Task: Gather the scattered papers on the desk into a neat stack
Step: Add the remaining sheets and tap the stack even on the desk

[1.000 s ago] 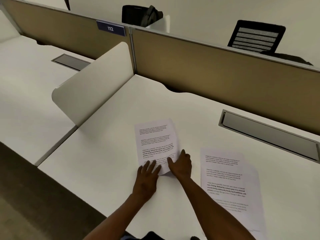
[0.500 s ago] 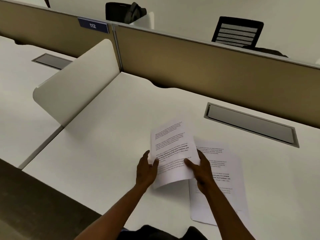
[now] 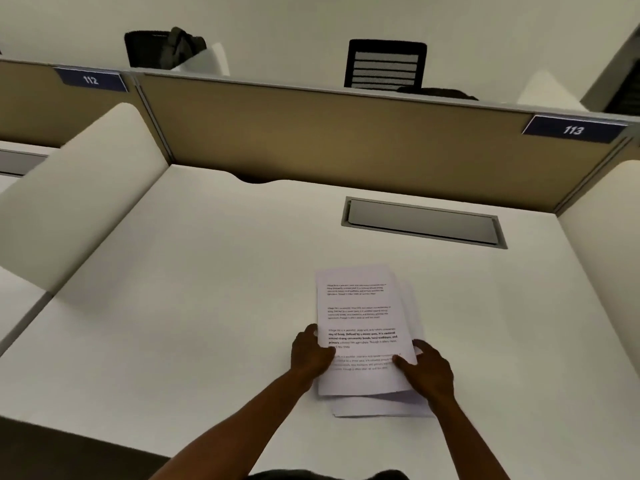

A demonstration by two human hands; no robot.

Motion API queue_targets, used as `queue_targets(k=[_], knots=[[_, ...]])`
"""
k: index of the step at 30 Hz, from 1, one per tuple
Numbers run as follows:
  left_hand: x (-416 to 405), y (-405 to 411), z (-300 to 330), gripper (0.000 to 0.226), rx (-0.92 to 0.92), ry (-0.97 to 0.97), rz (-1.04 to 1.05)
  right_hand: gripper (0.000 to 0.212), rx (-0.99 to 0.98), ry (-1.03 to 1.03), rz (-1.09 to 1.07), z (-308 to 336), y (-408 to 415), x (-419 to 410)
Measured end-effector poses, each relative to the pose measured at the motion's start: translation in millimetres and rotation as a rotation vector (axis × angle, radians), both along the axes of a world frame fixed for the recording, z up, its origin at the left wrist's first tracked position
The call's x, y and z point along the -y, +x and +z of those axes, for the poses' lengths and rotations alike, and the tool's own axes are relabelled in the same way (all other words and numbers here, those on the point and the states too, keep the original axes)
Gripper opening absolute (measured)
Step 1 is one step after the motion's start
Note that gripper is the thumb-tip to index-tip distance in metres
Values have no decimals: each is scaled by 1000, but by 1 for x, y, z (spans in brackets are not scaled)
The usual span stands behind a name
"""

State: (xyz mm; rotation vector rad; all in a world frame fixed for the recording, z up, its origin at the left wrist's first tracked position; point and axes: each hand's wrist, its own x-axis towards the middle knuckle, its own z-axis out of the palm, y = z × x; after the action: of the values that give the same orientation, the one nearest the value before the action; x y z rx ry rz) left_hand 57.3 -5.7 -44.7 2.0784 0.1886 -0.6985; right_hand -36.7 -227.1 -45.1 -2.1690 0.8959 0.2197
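White printed papers (image 3: 360,306) in rough pile on desk (image 3: 180,306), lower sheets poking out near edge. Left hand (image 3: 310,353) grips left edge, right hand (image 3: 424,370) grips right edge, thumbs on top sheet. Grey cable tray (image 3: 422,221) behind pile.

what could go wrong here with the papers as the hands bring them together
1. The top sheet sits skewed over the lower sheets, whose edges stick out on the right and near side; pressing down now would likely leave a ragged stack.
2. The left hand and right hand grip only the near half, so the far ends could fan apart.
3. The right thumb lies on top of the page and might crease it.
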Motion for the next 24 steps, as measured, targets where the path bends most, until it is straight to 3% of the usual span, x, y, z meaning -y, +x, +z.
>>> queue_targets(k=[5, 12, 17, 24], knots=[[13, -13, -1, 84, 62, 172, 15, 76, -14, -163, -14, -10, -2, 8], [41, -21, 4, 88, 44, 130, 143, 87, -62, -312, 48, -7, 10, 11], [60, -24, 2, 91, -19, 67, 250, 80, -10, -147, 4, -6, 19, 8], [61, -16, -3, 69, -38, 87, 326, 64, 18, 108, -165, -7, 31, 29]])
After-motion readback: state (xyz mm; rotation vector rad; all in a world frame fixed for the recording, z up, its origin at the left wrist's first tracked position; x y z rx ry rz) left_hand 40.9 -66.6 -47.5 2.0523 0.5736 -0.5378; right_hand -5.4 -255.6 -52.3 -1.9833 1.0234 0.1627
